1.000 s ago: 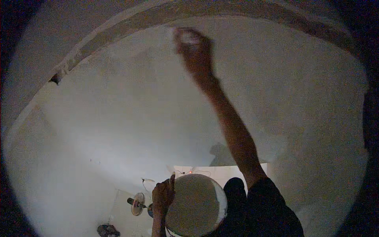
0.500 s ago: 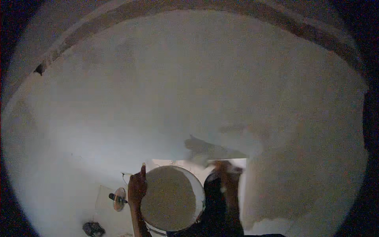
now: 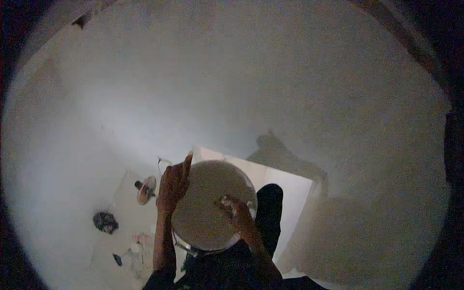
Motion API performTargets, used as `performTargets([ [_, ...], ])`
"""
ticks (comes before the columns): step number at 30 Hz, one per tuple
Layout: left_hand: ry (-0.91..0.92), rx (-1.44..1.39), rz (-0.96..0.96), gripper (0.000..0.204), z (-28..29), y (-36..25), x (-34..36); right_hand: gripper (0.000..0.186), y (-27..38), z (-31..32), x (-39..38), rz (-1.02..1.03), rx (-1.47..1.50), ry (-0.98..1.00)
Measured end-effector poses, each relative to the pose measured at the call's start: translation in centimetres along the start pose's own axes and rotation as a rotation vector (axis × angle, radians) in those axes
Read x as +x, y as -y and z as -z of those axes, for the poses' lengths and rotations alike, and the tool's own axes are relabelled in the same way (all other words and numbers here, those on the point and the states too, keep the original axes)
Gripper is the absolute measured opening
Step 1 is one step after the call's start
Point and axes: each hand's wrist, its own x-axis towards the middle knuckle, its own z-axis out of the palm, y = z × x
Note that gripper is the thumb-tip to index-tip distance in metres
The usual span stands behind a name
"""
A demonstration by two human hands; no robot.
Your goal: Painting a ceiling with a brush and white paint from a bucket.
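Observation:
A round bucket (image 3: 251, 186) of smooth greyish material sits in front of my body at the lower middle. My left hand (image 3: 172, 186) grips its left rim, with one finger stretched up along the edge. Over the material, toward the bucket's right, my right hand (image 3: 235, 212) is closed on something small and pale that I cannot make out. My dark-clad knee (image 3: 269, 205) shows just right of the bucket.
A large pale plastered wall (image 3: 232, 82) fills the view, with shadows and a rough darker band along the upper edges. Below are a pale panel-like surface (image 3: 292, 198), a fan (image 3: 146, 190), a dark bundle (image 3: 106, 222) and thin cords at the left.
My right hand has come down from high on the wall into the bucket. The view has tilted downward, so bucket and floor things appear higher. My left hand stays on the rim.

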Motion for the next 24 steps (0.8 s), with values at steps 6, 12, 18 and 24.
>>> performTargets([
  [6, 0.162, 0.080, 0.066, 0.069, 0.3, 0.0, 0.8, 0.045, 2.1, 1.2, 0.8, -0.220, 0.070, -0.209],
  [12, 0.124, 0.109, 0.127, 0.068, 0.4, -0.2, 0.9, 0.043, 0.0, 2.2, 0.8, -0.108, -0.206, -0.225],
  [18, 0.109, 0.058, 0.108, 0.071, 1.1, -0.1, 1.6, 0.033, 0.4, 0.5, 2.4, 0.031, -0.179, -0.198],
  [24, 0.129, 0.084, 0.105, 0.072, 0.7, 0.0, 0.8, 0.028, 1.6, -0.9, 2.3, -0.082, -0.254, -0.187],
])
